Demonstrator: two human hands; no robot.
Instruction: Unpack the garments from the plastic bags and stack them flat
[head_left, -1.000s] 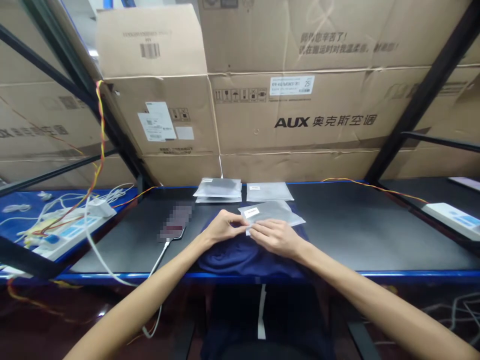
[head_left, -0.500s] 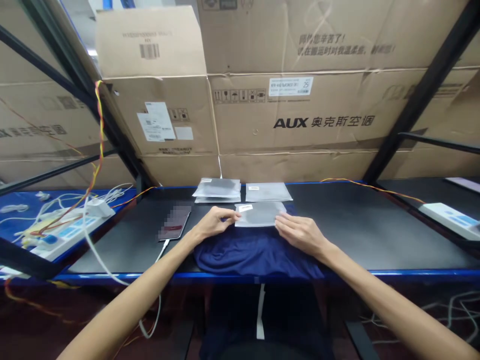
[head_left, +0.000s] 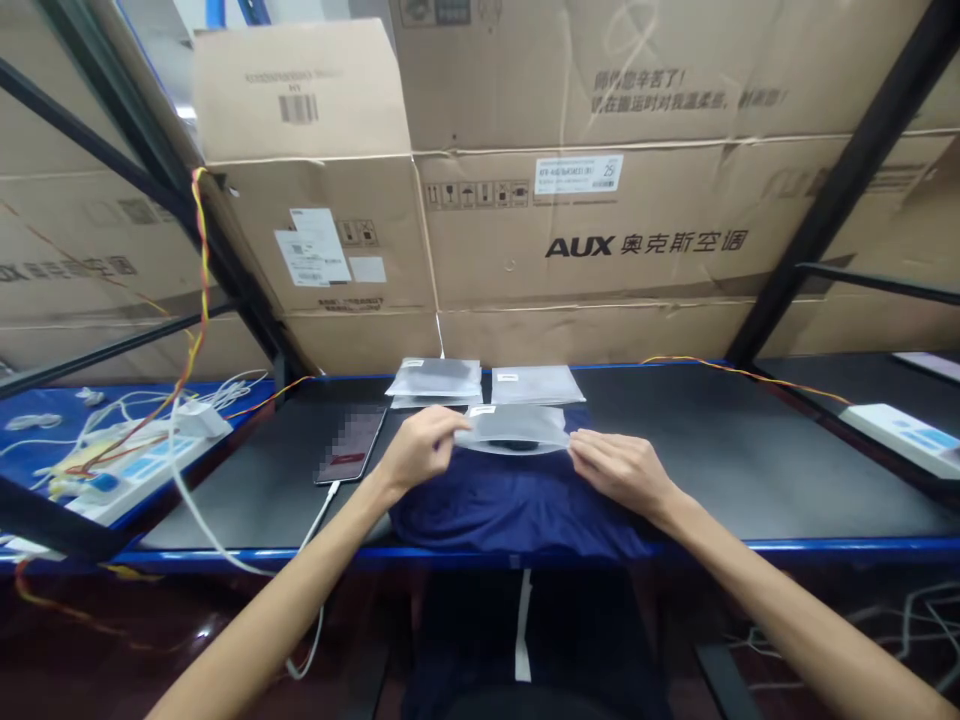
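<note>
A translucent plastic bag (head_left: 514,425) with a small white label is held level between both hands, its near edge gaping. My left hand (head_left: 426,445) pinches its left corner. My right hand (head_left: 619,468) is closed on its right corner. Under and in front of the bag lies a dark blue cloth (head_left: 510,505), spread to the table's front edge. Just behind the held bag sit a stack of similar bags (head_left: 435,378) on the left and another flat bag or pile (head_left: 536,384) on the right.
A phone (head_left: 349,445) with a white charging cable lies left of the cloth. Power strips (head_left: 146,465) and tangled cables are at the far left; another strip (head_left: 904,435) is at the right. Cardboard (head_left: 510,260) stands behind the black table (head_left: 750,460), between dark metal posts.
The near edge of the held bag has opened into a gap. My left hand has moved slightly left and my right hand slightly right.
</note>
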